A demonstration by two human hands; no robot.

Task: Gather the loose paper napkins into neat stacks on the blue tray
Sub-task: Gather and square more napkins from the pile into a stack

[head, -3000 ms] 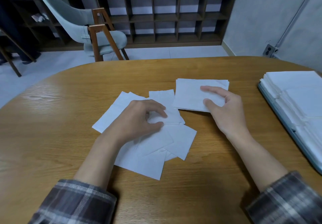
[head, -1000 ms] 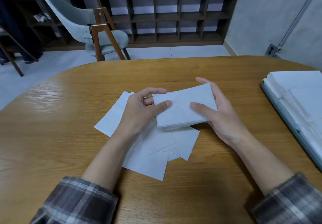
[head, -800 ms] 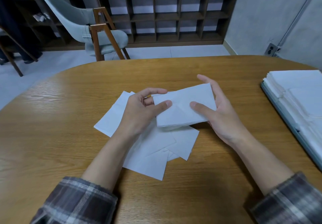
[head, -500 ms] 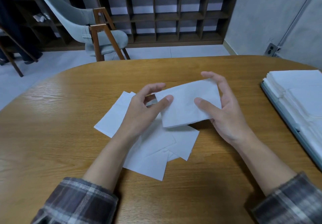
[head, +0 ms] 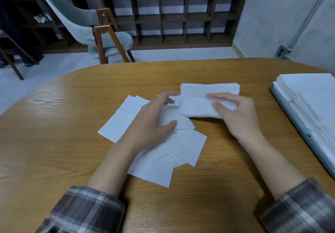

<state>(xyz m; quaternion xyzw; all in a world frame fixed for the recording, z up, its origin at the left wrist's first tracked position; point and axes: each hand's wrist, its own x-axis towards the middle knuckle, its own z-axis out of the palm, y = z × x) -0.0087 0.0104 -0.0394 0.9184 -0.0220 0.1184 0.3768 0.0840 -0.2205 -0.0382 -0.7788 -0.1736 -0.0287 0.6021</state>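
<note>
My right grip [head: 239,118] pinches the small stack of napkins [head: 197,105] at its right side, with thumb and fingers closed on the paper. This stack is just beyond the loose napkins [head: 159,162], which lie spread and overlapping on the worktop [head: 54,142] in front of me. I cannot tell if the stack rests fully on the wood or is a little lifted. My left grip [head: 150,125] is open, with relaxed fingers over the loose sheets and the forefinger near the left edge of the stack. As far as I can see, it holds nothing. The blue tray [head: 294,118] stands at the right edge of the worktop, well apart from the loose sheets, and it already carries neat white stacks [head: 308,91].

I judge that the napkins are very light, soft and thin. A single sheet will bend and slide easily on the smooth wood, and it can crease or tear under a hard pinch. It seems best to take each sheet at a free corner or edge. The stack I would hold at two opposite sides, so the layers do not fan out.
</note>
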